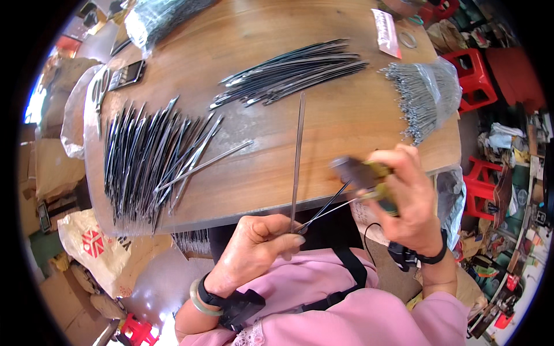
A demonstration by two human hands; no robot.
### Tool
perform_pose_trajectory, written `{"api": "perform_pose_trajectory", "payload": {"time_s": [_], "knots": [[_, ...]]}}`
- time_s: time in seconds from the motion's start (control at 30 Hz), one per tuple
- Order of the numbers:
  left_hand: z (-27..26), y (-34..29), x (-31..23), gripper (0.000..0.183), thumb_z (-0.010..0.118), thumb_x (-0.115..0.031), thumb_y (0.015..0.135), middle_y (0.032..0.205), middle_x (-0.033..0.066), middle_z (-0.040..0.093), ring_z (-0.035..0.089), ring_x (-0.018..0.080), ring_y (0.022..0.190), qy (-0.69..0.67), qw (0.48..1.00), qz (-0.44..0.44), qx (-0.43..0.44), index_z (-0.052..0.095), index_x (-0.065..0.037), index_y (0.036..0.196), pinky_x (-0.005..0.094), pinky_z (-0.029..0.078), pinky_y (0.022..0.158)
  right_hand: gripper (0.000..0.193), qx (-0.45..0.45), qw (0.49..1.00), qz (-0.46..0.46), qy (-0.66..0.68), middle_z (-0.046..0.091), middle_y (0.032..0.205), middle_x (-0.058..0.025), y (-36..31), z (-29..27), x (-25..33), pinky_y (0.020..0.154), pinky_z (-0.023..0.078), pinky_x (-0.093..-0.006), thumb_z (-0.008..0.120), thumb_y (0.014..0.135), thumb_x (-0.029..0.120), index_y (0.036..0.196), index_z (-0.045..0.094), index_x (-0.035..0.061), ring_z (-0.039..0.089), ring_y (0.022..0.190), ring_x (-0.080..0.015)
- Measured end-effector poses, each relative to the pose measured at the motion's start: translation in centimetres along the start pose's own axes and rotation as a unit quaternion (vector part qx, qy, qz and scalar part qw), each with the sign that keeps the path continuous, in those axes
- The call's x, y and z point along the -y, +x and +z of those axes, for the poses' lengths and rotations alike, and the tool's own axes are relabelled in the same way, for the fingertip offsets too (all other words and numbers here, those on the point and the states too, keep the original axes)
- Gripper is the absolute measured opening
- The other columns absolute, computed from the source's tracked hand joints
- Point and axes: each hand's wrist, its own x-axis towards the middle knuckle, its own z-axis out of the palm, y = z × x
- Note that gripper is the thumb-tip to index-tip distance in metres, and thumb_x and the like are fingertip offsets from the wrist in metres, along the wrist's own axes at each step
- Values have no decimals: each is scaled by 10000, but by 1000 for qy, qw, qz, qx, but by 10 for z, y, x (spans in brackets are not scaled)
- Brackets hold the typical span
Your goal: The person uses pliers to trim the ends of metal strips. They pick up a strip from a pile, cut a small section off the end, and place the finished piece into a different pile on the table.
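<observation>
Our left hand (254, 254) pinches the joint where a long flat metal strip (298, 155), upright to keep clear, meets two thin rods (329, 209). Our right hand (407, 196) clenches blurred pliers (360, 176) at the rods' far ends, just off the wooden table (346, 115) edge.

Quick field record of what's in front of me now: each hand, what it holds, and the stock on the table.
left hand: pinches the lower end of a long thin metal strip, held upright
right hand: grips pliers, blurred
wire: thin, runs from the pliers to the strip's lower end
table: wooden
left pile: dark metal strips, fanned out
centre pile: more strips
bagged bundle: grey wire pieces, right edge
</observation>
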Motion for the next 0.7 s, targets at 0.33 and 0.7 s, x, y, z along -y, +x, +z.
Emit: {"api": "perform_pose_trajectory", "payload": {"time_s": [0.33, 0.7], "knots": [[-3, -5, -2, 119, 648, 22, 915, 807, 40, 641, 597, 85, 705, -46, 998, -28, 15, 677, 80, 1014, 225, 509, 661, 177, 67, 996, -61, 23, 579, 1010, -90, 12, 21, -1, 911, 366, -444, 718, 684, 78, 839, 648, 29, 595, 894, -256], [-2, 13, -26, 194, 615, -28, 930, 914, 94, 675, 660, 158, 754, -95, 993, 7, 67, 655, 39, 1107, 252, 524, 691, 225, 43, 996, -61, 44, 583, 987, -91, 12, 19, 17, 829, 352, -436, 680, 587, 7, 810, 655, 6, 565, 863, -244]]}}
